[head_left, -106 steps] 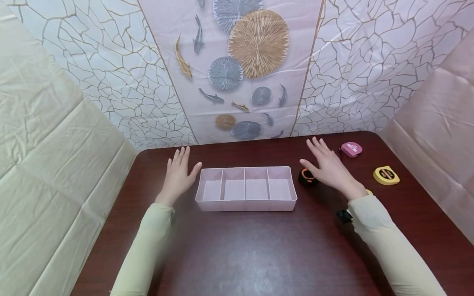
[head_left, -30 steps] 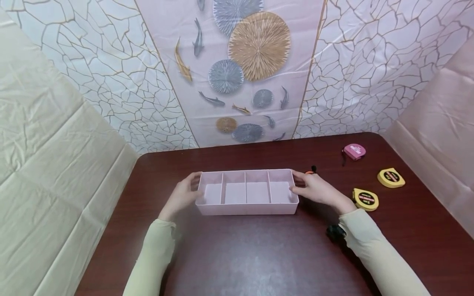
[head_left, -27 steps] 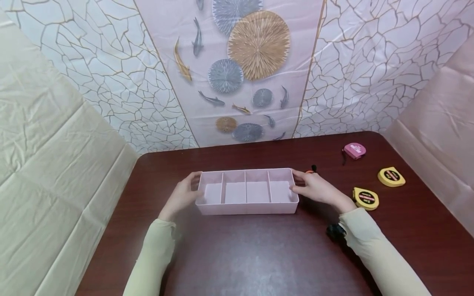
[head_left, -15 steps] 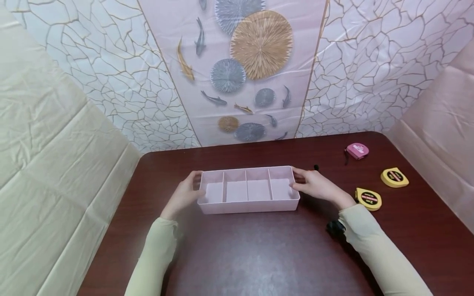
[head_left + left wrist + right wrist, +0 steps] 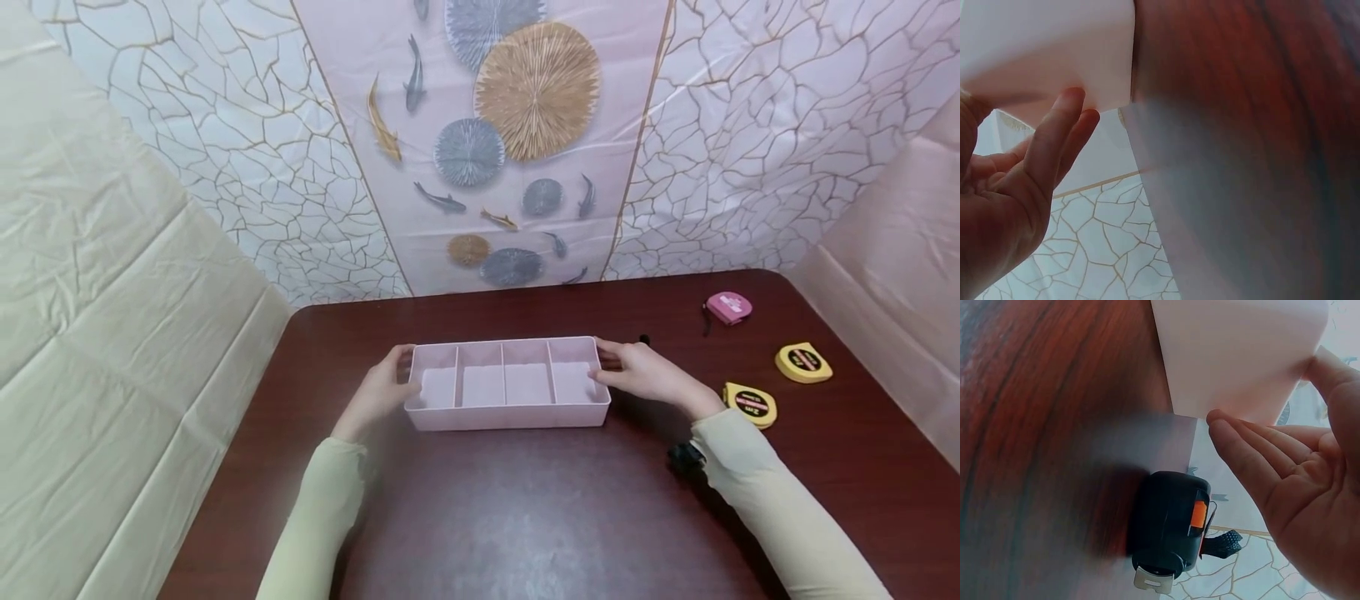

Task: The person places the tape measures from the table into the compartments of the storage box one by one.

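A pale pink tray [image 5: 506, 418], split by dividers into several compartments with nothing in them, sits on the dark red-brown table. My left hand [image 5: 377, 390] grips its left end, thumb over the rim and fingers against the outer end wall. At the opposite end my right hand [image 5: 651, 377] holds it the same way. In the left wrist view, fingertips [image 5: 1071, 99] press on the tray's wall [image 5: 1107, 69]. A black tape measure [image 5: 1169, 519] with an orange button stands near my right fingers in the right wrist view; the hand mostly hides it in the head view.
To the right on the table [image 5: 525, 508] lie a pink tape measure [image 5: 729, 307] and two yellow ones, the farther yellow tape measure [image 5: 804, 362] and the nearer yellow tape measure [image 5: 751, 405]. Patterned cloth [image 5: 697, 167] hangs behind the table; plain cloth walls flank both sides.
At first both hands were spread open beside the tray; they then moved in and took hold of its ends. Over the last second grip and tray look nearly unchanged, with a slight camera shift.
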Demonstrator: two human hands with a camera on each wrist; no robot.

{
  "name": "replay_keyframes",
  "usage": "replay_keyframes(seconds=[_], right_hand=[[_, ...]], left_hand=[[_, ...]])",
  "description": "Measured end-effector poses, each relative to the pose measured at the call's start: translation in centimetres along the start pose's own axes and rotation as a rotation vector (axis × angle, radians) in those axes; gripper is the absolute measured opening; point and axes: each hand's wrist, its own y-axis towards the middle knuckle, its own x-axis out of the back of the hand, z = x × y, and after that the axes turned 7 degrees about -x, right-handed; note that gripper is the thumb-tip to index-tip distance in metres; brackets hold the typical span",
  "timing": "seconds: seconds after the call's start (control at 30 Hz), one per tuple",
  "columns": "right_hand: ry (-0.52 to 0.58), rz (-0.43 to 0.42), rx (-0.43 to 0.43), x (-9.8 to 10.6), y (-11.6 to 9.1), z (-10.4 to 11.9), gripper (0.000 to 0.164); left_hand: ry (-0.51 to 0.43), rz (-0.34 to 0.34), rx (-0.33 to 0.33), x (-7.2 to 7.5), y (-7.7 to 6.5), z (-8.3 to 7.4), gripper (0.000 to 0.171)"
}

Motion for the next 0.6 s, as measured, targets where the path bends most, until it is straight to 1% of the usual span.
replay_keyframes(seconds=[0.13, 0.27, 0.4, 0.6], right_hand=[[0.02, 0.013, 0.007, 0.0, 0.2, -0.1, 0.064], [0.035, 0.016, 0.014, -0.1, 0.4, -0.2, 0.063], [0.052, 0.023, 0.032, 0.0, 0.6, -0.2, 0.061], [0.022, 0.021, 0.022, 0.2, 0.5, -0.1, 0.062]], left_hand=[[-0.015, 0.018, 0.007, 0.3, -0.3, 0.1, 0.062], [-0.044, 0.047, 0.023, 0.7, -0.8, 0.2, 0.069], [-0.082, 0.097, 0.015, 1.2, -1.1, 0.3, 0.077], [-0.202, 0.165, 0.008, 1.9, -1.1, 0.8, 0.075]])
